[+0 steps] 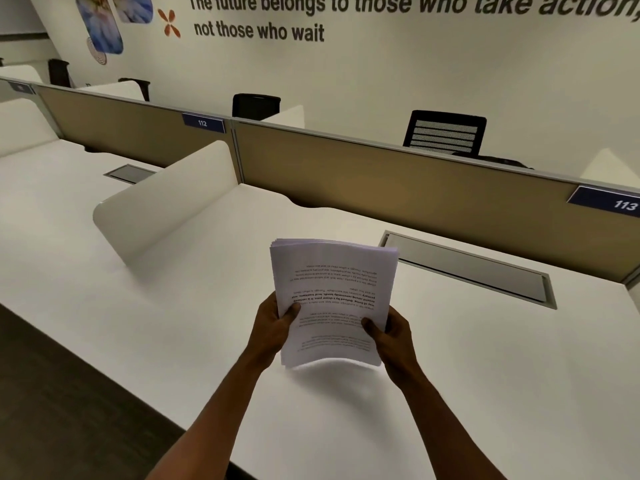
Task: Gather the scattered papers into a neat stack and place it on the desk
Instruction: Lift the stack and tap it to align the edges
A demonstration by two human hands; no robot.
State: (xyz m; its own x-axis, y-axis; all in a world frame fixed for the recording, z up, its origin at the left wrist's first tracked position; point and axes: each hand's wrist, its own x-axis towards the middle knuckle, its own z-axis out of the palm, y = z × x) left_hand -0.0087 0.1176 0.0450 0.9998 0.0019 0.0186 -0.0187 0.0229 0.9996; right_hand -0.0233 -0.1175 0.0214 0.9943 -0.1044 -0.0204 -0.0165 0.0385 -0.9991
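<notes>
A stack of white printed papers [332,292] hangs in the air above the white desk [485,358], its text upside down to me. My left hand [273,327] grips the stack's left edge, thumb on the top sheet. Gripping the right edge the same way is my right hand [389,332]. The sheets are roughly aligned, with the far edges slightly fanned. The stack's near edge bows upward and casts a shadow on the desk just below. No loose sheets are visible on the desk.
A white curved side divider [166,206] stands on the desk to the left. A grey cable hatch [467,265] lies flush in the desk behind the stack. A tan partition [398,181] labelled 112 and 113 closes the back. Black chairs [445,133] stand beyond it.
</notes>
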